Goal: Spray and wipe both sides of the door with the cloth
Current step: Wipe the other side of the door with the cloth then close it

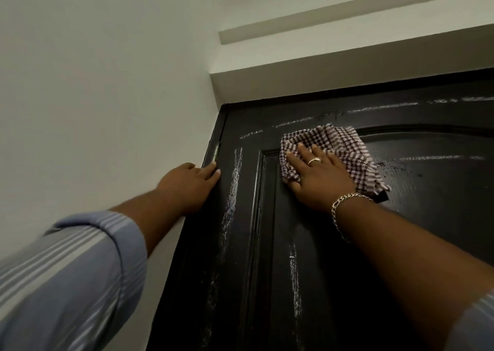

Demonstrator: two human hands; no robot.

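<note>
Dark glossy door [334, 243] is only partly wiped: wet streaks show near the top. The right hand [315, 174] presses the checked cloth [344, 144] flat with straight fingers; the left hand [192, 182] rests relaxed on the hinge edge. The other side probably remains.

No text, label, brand or number is showing legibly anywhere; the blurred view may be hiding fine print.
</note>
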